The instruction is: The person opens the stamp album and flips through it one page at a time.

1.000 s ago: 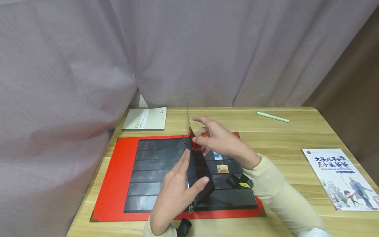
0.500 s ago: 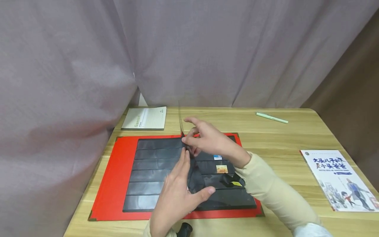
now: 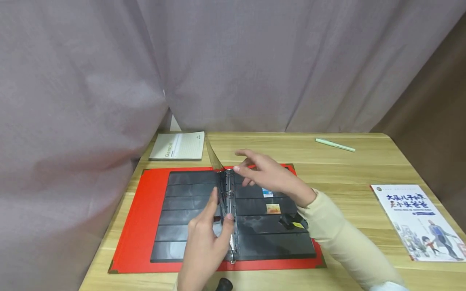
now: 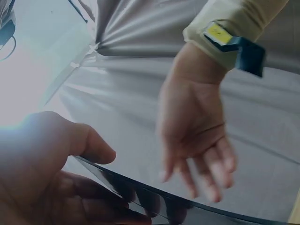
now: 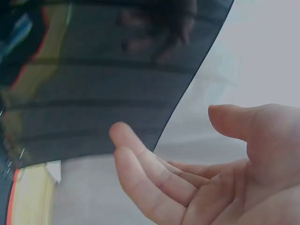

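A red-covered album [image 3: 138,226] lies open on the wooden table, with black pocket pages on both sides of its metal ring spine [image 3: 230,202]. My left hand [image 3: 207,238] pinches one black page [image 3: 215,163] near the spine, thumb over its edge [image 4: 89,145]. That page [image 4: 187,206] leans over towards the left half. My right hand [image 3: 269,176] hovers above the right page with fingers spread and holds nothing; it [image 5: 197,173] is just clear of the lifted page [image 5: 103,70]. A blue stamp [image 3: 267,192] and an orange stamp [image 3: 273,208] sit in the right page's pockets.
A pale notebook [image 3: 178,145] lies behind the album at the back left. A green pen [image 3: 335,144] rests at the back right and a picture book [image 3: 418,218] at the right edge. Grey curtains close off the back and the left.
The lifted page has swung from upright over the spine to leaning left. My right hand has let go of it and drawn back to the right. My left hand now pinches it.
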Tool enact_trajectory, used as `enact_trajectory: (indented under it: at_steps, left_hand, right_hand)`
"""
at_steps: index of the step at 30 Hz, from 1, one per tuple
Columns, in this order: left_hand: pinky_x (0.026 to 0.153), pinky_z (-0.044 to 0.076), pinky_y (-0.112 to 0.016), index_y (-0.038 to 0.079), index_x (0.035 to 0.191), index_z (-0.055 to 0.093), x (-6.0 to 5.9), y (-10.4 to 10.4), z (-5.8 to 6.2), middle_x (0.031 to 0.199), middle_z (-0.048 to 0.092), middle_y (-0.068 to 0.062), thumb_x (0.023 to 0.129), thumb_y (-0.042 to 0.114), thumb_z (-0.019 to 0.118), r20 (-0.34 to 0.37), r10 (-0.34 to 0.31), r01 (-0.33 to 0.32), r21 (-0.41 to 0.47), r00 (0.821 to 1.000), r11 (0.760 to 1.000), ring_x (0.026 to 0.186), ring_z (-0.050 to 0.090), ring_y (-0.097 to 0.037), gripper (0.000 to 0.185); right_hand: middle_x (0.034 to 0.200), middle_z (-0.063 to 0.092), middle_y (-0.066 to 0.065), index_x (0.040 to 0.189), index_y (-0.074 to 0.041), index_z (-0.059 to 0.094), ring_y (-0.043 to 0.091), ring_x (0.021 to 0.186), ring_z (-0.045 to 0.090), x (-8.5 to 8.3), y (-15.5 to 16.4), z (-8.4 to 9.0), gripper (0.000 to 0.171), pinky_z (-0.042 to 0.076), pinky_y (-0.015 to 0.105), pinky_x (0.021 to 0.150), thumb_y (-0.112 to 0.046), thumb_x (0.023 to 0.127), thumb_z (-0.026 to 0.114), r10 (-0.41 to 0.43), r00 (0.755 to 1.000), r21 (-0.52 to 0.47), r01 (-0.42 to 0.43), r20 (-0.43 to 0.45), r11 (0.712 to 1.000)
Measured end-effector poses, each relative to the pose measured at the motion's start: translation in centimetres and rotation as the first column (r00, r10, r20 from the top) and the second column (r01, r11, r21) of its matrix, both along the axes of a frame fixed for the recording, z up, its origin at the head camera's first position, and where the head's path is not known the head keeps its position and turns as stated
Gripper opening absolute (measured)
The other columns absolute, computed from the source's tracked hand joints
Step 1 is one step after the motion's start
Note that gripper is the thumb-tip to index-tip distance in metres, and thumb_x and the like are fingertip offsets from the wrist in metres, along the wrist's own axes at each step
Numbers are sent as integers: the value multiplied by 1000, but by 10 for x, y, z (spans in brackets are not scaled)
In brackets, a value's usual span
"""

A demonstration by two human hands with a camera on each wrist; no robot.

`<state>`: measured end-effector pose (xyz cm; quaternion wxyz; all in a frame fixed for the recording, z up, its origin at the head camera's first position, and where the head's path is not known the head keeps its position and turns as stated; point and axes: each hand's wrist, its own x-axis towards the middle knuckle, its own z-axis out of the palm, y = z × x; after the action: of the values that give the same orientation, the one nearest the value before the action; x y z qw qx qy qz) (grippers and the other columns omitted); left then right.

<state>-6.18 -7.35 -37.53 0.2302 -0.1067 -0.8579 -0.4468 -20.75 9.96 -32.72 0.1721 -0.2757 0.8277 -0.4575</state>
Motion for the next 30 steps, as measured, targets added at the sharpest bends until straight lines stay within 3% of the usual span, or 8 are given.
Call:
enact_trajectory:
  at_steps: [4,9,13,17,23,27,30]
  left_hand:
    - [94,52,-48,-14,144,43,4,-3,-1,140,52,-29,93,1,64,-16,22,-22,1,1000,1000,121,61,-32,57]
    - [73,60,-32,-15,140,49,6,-7,-4,123,66,-26,92,-8,59,-72,51,-46,70,996,996,89,73,-18,49]
    - [63,59,-28,-16,128,60,6,-10,-4,112,69,-28,91,-11,61,-115,142,-134,69,983,989,81,75,-26,38]
    - [52,57,-28,-13,118,68,6,-13,-2,99,73,-25,91,-11,62,-100,236,-226,98,967,969,73,75,-27,28]
    - [54,58,-33,-10,113,72,4,-19,-2,94,75,-22,91,-12,63,-78,313,-299,148,947,943,76,75,-29,24]
    - [57,56,-25,-10,111,73,6,-24,-5,89,75,-20,90,-12,63,-71,356,-343,145,932,928,73,75,-27,24]
    - [60,58,-28,-9,112,73,8,-29,-6,90,75,-19,90,-11,64,-48,398,-388,142,916,911,74,75,-28,24]
  right_hand:
    - [119,68,18,148,2,42,22,89,71,-12,14,-20,55,58,37,75,-24,103,60,-50,997,63,53,-50,997]
    - [123,65,20,145,7,45,31,108,65,-28,35,-49,56,54,47,88,-25,102,59,-88,991,181,105,-99,978]
    - [133,58,29,145,11,42,40,120,59,-40,50,-75,58,50,54,96,-23,102,60,-100,990,284,124,-98,951]
    - [142,50,33,144,15,41,48,130,49,-51,64,-100,63,43,58,103,-17,97,67,-88,991,393,121,-101,912]
    - [142,47,36,144,19,38,49,129,48,-68,80,-128,78,41,58,105,-7,84,81,-145,986,485,168,-84,859]
    - [142,46,37,144,19,37,49,130,47,-74,86,-138,82,40,59,106,-6,80,83,-168,983,513,184,-77,839]
    - [142,46,37,144,19,37,50,128,48,-76,89,-140,84,40,60,105,-7,79,84,-169,981,538,191,-91,821]
